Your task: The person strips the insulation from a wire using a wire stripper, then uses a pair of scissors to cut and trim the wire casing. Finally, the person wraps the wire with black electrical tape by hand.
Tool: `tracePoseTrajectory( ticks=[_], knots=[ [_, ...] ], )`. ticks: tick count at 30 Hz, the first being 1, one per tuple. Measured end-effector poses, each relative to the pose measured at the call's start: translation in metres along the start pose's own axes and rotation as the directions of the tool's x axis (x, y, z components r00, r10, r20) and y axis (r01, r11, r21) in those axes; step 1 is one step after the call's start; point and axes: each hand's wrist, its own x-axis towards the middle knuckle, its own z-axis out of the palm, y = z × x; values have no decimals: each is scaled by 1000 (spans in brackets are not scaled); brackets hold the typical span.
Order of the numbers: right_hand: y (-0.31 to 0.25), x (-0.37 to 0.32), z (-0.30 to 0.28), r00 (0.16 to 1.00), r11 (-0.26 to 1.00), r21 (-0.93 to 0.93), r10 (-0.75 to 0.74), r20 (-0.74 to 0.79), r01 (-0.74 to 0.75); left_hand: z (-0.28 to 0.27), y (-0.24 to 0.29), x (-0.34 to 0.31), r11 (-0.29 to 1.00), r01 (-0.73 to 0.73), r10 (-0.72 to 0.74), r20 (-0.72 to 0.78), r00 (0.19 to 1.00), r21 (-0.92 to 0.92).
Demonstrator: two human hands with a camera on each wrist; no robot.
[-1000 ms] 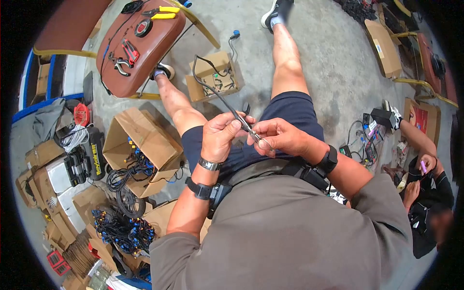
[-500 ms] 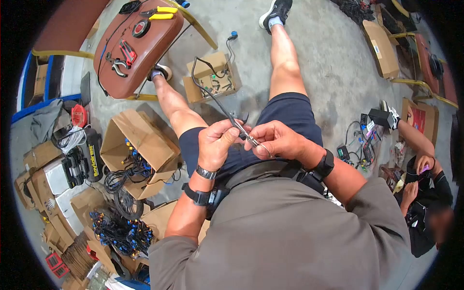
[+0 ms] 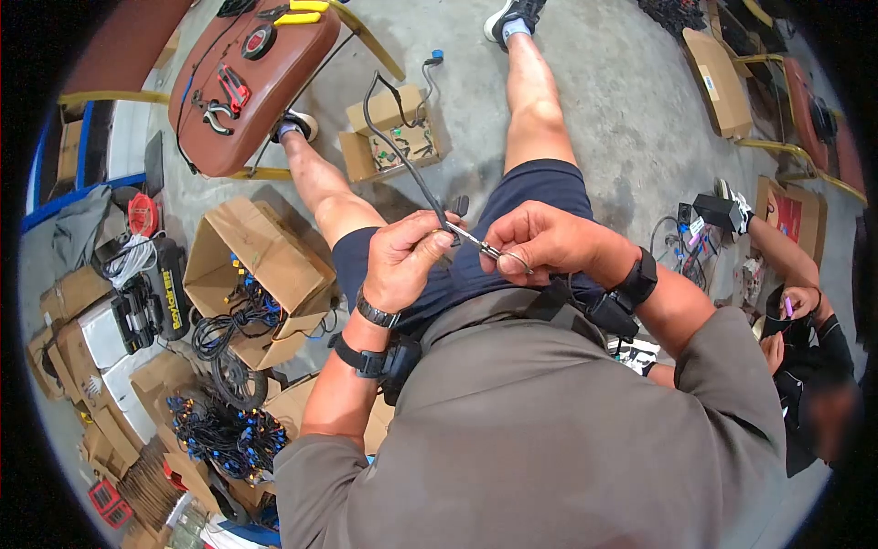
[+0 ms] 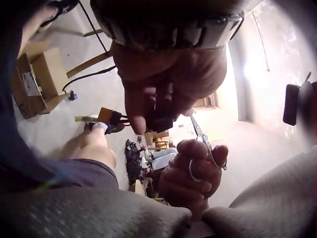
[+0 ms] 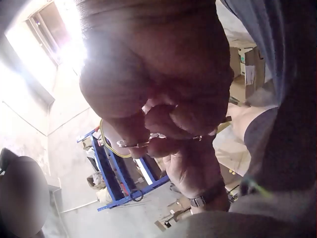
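Note:
My left hand grips a black cable that arches up over the open carton. A small black end piece juts out beyond the fingers. In the left wrist view, a yellow connector on short red and dark wires hangs beside the left fingers. Small silver scissors are held in my right hand, with finger and thumb at their loops. Their blades point at the left fingertips, where the cable is pinched. The right wrist view shows mostly the back of the right hand, hiding the blades.
A brown chair seat holds tape, a red-handled tool and yellow-handled pliers. Between the legs sits a small carton of parts. A larger carton with cables stands left. Another person sits at right.
The right hand has drawn slightly away from the left, so more of the scissors shows between them. The head view has shifted a little. The left hand keeps its grip on the cable.

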Motion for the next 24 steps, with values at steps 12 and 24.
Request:
tracePoseTrajectory(
  ticks=[12,24],
  knots=[
    [-17,-6,-13,986,952,-265,165,20,-154,-10,13,5,966,-95,46,200,979,239],
    [12,22,-12,999,984,-173,-34,30,39,4,-8,-6,864,187,-237,-48,970,-467]
  ],
)
